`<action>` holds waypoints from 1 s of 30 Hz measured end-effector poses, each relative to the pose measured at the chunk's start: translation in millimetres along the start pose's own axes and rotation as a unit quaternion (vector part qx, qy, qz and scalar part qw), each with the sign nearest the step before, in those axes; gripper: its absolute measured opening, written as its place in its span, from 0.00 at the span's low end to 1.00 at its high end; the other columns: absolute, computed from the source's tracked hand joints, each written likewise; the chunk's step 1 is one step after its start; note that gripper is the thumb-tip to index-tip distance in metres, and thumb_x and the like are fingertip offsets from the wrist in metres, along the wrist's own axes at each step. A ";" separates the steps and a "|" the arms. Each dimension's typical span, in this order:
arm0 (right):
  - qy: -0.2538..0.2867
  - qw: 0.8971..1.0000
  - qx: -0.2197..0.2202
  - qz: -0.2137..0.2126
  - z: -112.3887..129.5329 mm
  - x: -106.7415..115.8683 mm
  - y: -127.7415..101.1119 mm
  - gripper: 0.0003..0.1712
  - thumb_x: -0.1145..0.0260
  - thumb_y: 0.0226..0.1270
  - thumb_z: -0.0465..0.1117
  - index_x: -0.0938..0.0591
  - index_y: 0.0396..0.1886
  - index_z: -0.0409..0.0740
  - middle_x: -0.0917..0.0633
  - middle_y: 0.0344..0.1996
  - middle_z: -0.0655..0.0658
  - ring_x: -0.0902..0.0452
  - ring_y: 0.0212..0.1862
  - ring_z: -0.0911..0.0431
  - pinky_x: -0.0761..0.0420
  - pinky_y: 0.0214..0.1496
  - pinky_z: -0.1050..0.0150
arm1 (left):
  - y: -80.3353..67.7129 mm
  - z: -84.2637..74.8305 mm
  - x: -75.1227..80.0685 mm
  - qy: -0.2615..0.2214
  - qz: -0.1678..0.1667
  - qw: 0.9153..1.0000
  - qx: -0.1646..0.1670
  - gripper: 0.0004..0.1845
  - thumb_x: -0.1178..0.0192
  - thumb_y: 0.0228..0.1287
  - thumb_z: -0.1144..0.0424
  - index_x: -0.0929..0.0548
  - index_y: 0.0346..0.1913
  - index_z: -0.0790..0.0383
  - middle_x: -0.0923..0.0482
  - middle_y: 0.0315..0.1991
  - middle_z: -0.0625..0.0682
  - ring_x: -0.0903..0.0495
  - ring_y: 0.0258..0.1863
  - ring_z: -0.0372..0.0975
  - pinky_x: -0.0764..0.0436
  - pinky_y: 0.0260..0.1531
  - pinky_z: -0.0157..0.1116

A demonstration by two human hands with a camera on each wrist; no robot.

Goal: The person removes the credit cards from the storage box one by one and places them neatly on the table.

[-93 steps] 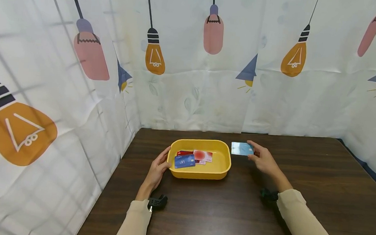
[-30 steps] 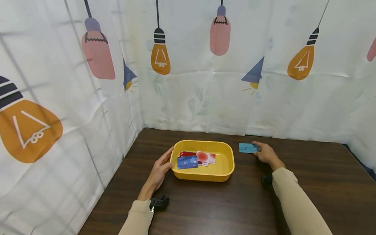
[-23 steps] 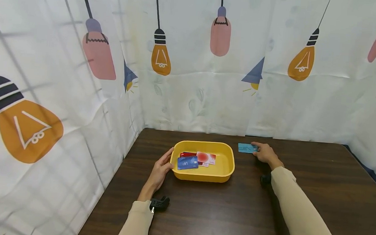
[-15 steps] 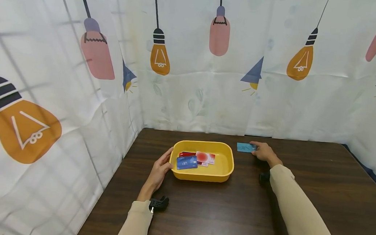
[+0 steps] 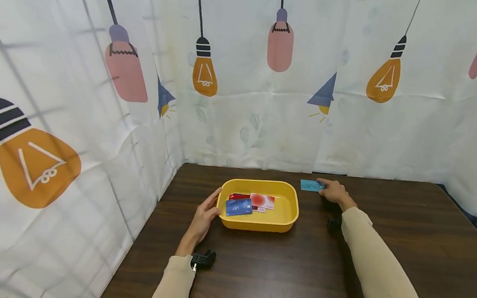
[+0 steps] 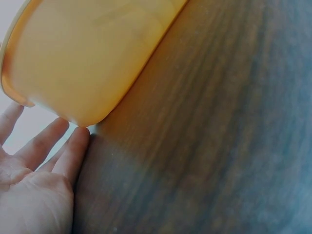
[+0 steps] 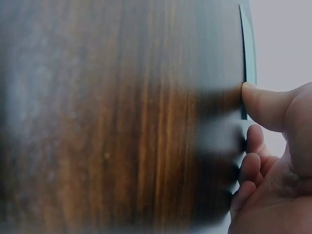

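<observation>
A yellow tray (image 5: 286, 208) sits on the dark wooden table and holds a blue card (image 5: 238, 207), a red card (image 5: 237, 196) and a white card with a red disc (image 5: 262, 200). My left hand (image 5: 208, 209) rests with straight fingers against the tray's left end; in the left wrist view its fingertips (image 6: 73, 141) touch the tray wall (image 6: 87, 53). A light blue card (image 5: 310, 185) lies flat on the table past the tray's far right corner. My right hand (image 5: 331, 190) pinches that card's right end; the right wrist view shows the thumb (image 7: 263, 105) at the card's edge (image 7: 249, 53), with the other fingers curled.
A cloth backdrop with lamp prints (image 5: 243, 75) closes in the table at the back and on both sides. Black wrist camera mounts (image 5: 201, 259) (image 5: 334, 224) sit on both sleeves. Bare tabletop (image 5: 416, 226) stretches to the right and toward me.
Three seconds ago the right hand held the light blue card above the table by the tray; it now lies flat farther back, the hand still on it. The left hand stayed put.
</observation>
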State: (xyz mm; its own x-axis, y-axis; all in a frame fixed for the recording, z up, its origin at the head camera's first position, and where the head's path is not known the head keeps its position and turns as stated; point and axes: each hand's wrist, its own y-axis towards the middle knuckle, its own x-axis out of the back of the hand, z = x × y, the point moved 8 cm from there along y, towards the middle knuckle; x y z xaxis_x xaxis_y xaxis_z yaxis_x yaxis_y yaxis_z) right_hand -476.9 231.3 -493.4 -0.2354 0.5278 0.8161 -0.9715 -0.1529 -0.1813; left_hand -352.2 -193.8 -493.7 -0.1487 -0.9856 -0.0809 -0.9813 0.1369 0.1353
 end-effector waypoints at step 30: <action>0.009 1.000 -0.019 0.010 1.0 -1.2 11.2 0.36 0.46 0.76 0.43 0.41 0.82 0.49 0.45 0.78 0.26 0.47 0.71 0.23 0.46 0.67 0.25 | 1.2 2.7 1.9 -0.005 0.002 1.000 0.000 0.38 0.51 0.67 0.77 0.37 0.80 0.55 0.36 0.76 0.64 0.34 0.70 0.57 0.23 0.62 0.32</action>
State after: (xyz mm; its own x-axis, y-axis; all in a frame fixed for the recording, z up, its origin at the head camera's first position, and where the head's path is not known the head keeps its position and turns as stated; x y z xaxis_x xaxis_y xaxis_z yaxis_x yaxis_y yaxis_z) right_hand -487.4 228.2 -495.9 -0.2547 0.5399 0.8023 -0.9669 -0.1313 -0.2187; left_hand -354.0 -195.2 -496.3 -0.1534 -0.9841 -0.0899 -0.9808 0.1405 0.1352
